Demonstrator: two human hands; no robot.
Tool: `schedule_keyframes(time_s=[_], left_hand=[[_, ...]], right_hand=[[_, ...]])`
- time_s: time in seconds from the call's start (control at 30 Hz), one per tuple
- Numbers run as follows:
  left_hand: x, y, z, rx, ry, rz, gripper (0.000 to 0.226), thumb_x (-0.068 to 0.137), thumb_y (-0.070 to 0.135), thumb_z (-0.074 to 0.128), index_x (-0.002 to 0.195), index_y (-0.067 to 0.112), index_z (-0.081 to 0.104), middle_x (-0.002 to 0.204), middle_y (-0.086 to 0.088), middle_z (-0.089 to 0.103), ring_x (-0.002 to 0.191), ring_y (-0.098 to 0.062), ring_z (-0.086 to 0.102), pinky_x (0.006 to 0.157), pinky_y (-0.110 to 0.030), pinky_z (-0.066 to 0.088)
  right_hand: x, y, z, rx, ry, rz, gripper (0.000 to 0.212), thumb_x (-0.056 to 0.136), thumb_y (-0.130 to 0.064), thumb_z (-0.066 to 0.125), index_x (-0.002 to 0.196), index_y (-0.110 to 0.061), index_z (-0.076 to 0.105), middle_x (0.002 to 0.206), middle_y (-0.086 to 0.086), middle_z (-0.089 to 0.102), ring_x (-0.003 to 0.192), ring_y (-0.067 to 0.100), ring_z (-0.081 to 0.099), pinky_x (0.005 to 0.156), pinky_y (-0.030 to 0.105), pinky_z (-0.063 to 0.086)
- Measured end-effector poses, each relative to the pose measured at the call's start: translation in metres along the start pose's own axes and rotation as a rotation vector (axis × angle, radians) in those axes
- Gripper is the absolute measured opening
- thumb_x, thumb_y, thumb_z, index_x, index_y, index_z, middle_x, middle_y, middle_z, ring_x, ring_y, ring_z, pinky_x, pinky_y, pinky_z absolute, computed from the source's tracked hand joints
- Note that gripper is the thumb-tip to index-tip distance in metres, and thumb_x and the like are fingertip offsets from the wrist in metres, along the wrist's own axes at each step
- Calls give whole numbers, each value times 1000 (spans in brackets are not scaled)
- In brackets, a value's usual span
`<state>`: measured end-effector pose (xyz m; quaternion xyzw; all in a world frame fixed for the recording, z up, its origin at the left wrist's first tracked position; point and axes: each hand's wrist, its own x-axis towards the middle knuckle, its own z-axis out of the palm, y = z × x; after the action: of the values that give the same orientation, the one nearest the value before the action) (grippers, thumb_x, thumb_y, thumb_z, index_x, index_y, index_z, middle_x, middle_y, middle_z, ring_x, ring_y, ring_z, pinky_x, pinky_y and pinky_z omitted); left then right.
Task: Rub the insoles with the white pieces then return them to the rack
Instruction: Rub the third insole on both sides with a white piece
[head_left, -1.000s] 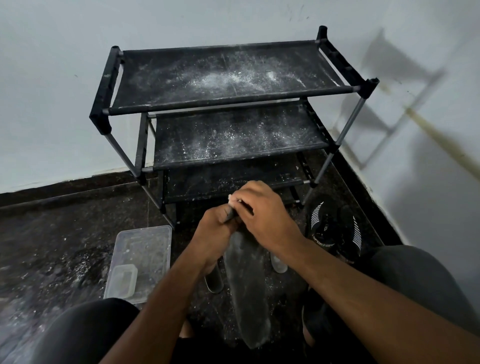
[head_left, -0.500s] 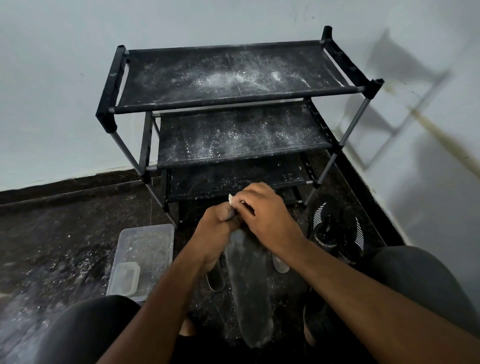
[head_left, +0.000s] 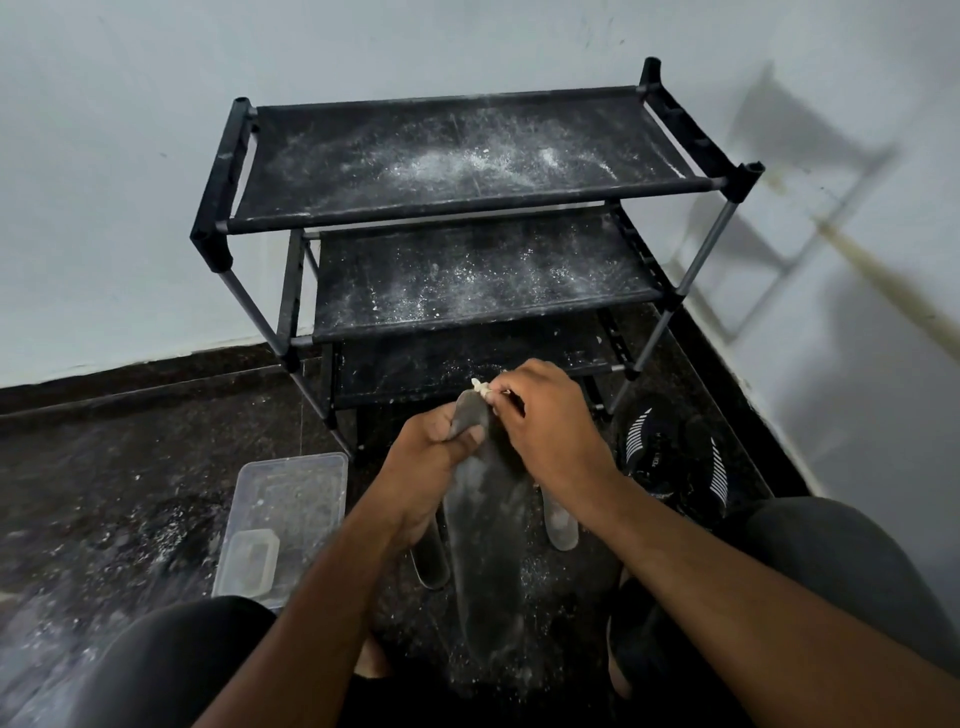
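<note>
The right hand has slid its pinched white piece up to the tip of the insole, which the left hand grips upright for rubbing, before the rack.

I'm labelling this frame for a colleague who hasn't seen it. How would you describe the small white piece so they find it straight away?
Start at the black three-shelf rack against the wall, then drop to the two hands in front of its lowest shelf. The right hand pinches the white piece against the top end of the grey insole, which the left hand grips. It is the only pale lump there, sticking out past the fingertips.
</note>
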<state>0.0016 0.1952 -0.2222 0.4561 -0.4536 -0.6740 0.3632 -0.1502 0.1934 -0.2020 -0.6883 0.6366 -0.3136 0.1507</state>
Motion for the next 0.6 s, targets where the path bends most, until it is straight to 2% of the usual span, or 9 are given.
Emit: schedule_keyframes(time_s=[0.13,0.23,0.33,0.5,0.6], left_hand=[[1,4,-4,-92,40,13,24,105,9,51,112,5,74,108,-26,74,97,-36,72,88,-43,59],[3,5,-10,-143,114,1,27,108,14,49,114,2,72,111,-27,72,102,-39,70,96,-48,55],[4,5,-11,-178,150,-2,26,107,13,50,111,-2,71,104,-26,71,96,-34,68,90,-43,54],[4,7,-9,-195,106,-3,28,106,14,51,117,1,72,115,-31,70,102,-38,70,98,-49,55],[5,6,-10,-143,119,-7,27,107,14,51,114,2,73,112,-29,72,101,-40,69,97,-50,55]], right_hand=[[1,0,-2,7,-9,40,12,94,-19,63,95,-11,73,91,-2,58,87,7,49,72,8,32],[-8,-12,-2,38,-119,-56,12,94,-21,63,94,-13,72,91,-4,57,86,5,48,73,11,35],[-15,-19,3,-15,-218,-165,13,92,-21,65,92,-11,72,92,-3,58,88,6,46,77,16,39],[3,-5,-10,74,15,34,7,89,-22,70,85,-16,74,87,-3,57,85,8,51,74,17,41],[-6,-10,-4,37,-58,-45,9,91,-18,67,87,-13,73,90,-3,55,84,6,49,75,15,41]])
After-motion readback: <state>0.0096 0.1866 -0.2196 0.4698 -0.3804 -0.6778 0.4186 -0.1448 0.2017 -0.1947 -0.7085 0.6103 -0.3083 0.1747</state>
